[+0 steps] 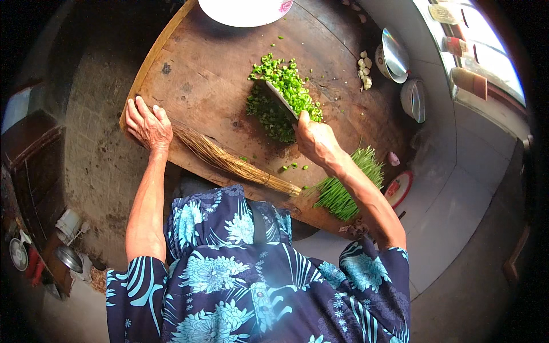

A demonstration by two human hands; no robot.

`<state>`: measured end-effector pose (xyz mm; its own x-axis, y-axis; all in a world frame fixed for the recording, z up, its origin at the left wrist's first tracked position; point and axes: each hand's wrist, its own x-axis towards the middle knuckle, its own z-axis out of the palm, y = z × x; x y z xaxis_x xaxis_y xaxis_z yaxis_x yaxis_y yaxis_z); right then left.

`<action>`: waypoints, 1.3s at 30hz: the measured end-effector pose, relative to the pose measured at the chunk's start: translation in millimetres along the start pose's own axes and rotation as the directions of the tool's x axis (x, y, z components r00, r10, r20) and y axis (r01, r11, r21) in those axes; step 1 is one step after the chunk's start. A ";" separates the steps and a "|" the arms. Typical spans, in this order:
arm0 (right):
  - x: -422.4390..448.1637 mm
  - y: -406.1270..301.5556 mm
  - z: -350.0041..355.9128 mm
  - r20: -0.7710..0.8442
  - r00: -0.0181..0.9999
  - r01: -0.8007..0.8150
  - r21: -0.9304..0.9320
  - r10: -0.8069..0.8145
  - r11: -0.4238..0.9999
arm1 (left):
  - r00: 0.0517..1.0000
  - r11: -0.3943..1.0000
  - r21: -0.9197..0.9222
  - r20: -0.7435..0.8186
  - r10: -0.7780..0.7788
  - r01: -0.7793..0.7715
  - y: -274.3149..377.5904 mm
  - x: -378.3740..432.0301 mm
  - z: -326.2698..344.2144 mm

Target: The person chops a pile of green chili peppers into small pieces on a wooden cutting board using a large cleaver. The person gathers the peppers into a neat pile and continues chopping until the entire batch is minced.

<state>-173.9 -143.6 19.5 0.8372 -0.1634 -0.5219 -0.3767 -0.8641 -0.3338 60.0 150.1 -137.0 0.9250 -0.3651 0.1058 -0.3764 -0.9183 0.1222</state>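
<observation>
A kitchen knife, probably a cleaver, is gripped in my right hand. Its blade stands on edge against a heap of chopped green vegetable, with more pieces in shadow on the blade's left side. Beneath it is a worn wooden tabletop or board. My left hand rests on the board's left corner, holding no loose thing that I can see. A straw brush lies along the near edge, one end beside that hand. Under my right forearm sits a bunch of thin green stalks.
A white plate stands at the far edge. To the right are garlic cloves, two bowls, a small purple-skinned bulb and a red-rimmed dish. A tiled wall bounds that side, with jars on the window ledge.
</observation>
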 end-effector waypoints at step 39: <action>33.6 9.1 -27.1 0.035 0.999 -0.011 -0.049 0.013 0.999 | 0.999 1.000 -0.002 0.034 -0.005 0.006 -6.2 -0.1 1.1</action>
<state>-138.4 -169.9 20.2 0.8178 -0.1578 -0.5534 -0.3664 -0.8844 -0.2893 62.4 155.6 -138.8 0.9283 -0.3650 0.0712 -0.3714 -0.9200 0.1251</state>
